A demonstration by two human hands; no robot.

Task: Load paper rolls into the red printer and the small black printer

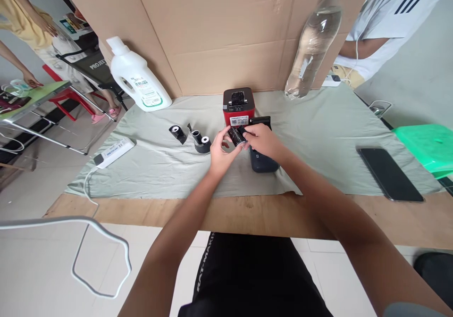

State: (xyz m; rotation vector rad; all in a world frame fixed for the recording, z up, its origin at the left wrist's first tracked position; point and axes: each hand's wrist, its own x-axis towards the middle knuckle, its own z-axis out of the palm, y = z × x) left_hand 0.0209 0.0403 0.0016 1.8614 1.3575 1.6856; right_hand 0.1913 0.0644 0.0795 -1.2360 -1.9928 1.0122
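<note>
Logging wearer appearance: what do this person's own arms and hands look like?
The left hand and right hand are bare: no gloves, rings or watch visible. The left forearm and right forearm are unsleeved; a likely grey sleeve edge shows at the right upper arm. No markings.

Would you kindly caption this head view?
Left hand and right hand hold a small black plastic cartridge before a red boxy printer.

Half hidden under the right hand [264,140], just in front of the red printer [238,101]: dark device [264,164]. Mostly covered by it and the left hand [220,154]: small black part [236,136]. Unreadably small: printer's label [239,120]. Clipped at top edge, behind-right of printer: bottle [313,43].
</note>
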